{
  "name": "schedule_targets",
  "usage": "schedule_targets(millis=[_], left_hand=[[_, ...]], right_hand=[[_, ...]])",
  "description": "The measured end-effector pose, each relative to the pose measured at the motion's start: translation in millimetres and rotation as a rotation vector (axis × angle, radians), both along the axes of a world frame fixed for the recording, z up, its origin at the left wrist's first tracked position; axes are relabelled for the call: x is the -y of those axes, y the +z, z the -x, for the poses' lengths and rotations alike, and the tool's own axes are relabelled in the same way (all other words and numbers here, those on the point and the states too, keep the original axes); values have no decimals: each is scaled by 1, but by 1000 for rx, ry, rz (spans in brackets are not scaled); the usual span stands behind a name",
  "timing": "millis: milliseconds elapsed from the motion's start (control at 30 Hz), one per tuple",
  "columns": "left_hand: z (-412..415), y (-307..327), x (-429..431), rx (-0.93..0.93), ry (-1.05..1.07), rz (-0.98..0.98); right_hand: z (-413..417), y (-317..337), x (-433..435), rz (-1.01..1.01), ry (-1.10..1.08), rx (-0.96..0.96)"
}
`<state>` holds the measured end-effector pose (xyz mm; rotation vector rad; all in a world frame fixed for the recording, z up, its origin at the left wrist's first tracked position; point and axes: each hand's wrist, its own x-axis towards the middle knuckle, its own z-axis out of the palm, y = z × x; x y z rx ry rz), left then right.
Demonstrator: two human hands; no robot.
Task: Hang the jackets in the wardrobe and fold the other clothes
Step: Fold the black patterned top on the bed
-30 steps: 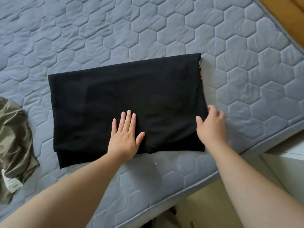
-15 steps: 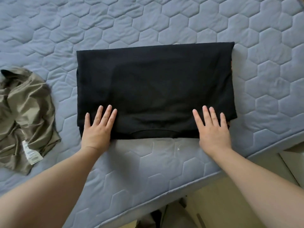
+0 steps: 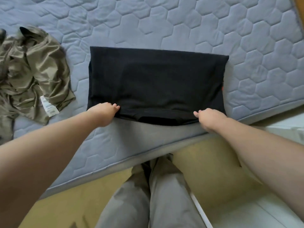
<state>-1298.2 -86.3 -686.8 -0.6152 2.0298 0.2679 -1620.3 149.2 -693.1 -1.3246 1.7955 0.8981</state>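
Gripping the near edge of the black shirt (image 3: 156,83) on the mattress (image 3: 181,27): left hand (image 3: 103,112) and right hand (image 3: 209,116), fingers curled.

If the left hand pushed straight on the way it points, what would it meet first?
The folded black garment, whose near edge the left hand grips. Past it, probably only bare mattress, though depth is hard to judge.

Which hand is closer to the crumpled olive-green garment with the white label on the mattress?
Left. The left hand grips the near left corner of the folded black garment, just right of the crumpled olive-green garment; the right hand grips the black one's near right corner, farther off.
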Motion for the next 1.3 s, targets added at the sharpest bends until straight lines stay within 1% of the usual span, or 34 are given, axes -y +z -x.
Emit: schedule_targets(millis=[67,167,233,300,400,433,500,533,600,733,833,933,1000,1100,1233,1300], left_hand=[[-8,19,-16,72,3,-95],[-13,50,-34,193,37,-245],[-6,65,-35,310,69,-311],[13,72,-23,348,42,-229],[47,69,4,350,-34,-126],[54,65,15,310,16,-91],[62,49,42,174,225,20],[62,43,52,98,240,70],[60,24,64,-42,217,158],[50,-16,65,-124,256,288],[40,-41,65,-243,224,416],[32,-61,57,-393,176,522],[31,-71,54,-443,204,552],[31,-83,51,-459,228,540],[33,-86,53,-450,228,538],[32,-81,54,-427,224,504]], right_hand=[[-15,20,-14,-135,-38,71],[-27,52,-28,-239,-107,209],[-30,69,-30,-312,-154,260],[-20,77,-18,-321,-185,271],[12,76,18,-187,-267,197],[24,72,31,-127,-268,159],[41,62,57,-22,-246,87],[47,52,67,33,-249,60],[52,30,84,118,-262,-2],[48,-11,97,157,-259,-165],[46,-41,88,253,-285,-226],[41,-66,75,348,-259,-264],[39,-77,69,399,-239,-281],[40,-85,66,415,-230,-290],[42,-85,71,379,-251,-288],[41,-77,73,352,-255,-269]])
